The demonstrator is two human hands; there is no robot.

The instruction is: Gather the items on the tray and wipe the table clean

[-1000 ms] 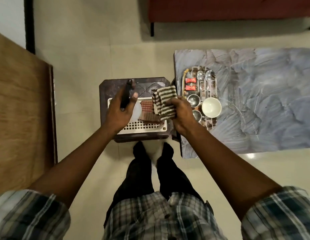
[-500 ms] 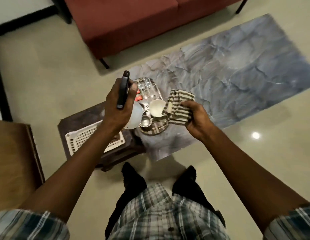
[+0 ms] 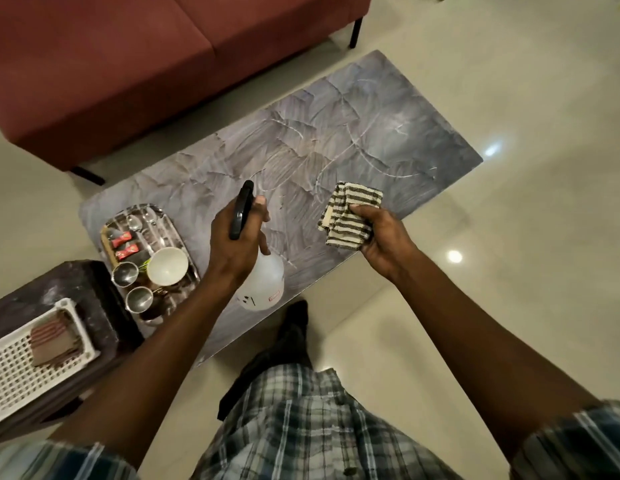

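Note:
My left hand (image 3: pixel 237 244) grips a spray bottle (image 3: pixel 263 284) with a white body and black trigger head, held over the near edge of the grey marbled table (image 3: pixel 336 140). My right hand (image 3: pixel 381 237) holds a folded striped cloth (image 3: pixel 350 216) above the table's near side, right of the bottle. At the table's left end a steel tray (image 3: pixel 173 230) carries a white bowl (image 3: pixel 168 265), two steel cups (image 3: pixel 125 273), spoons and red sachets (image 3: pixel 126 247).
A dark stool (image 3: pixel 76 289) at the lower left bears a white perforated basket (image 3: pixel 10 372) with a folded reddish cloth (image 3: pixel 52 337) in it. A maroon sofa (image 3: pixel 111 64) stands behind the table. Pale tiled floor lies to the right. My legs stand at the table's near edge.
My view has swung right from the stool to the table. Both hands moved out over the tabletop, carrying the spray bottle and the striped cloth away from the tray.

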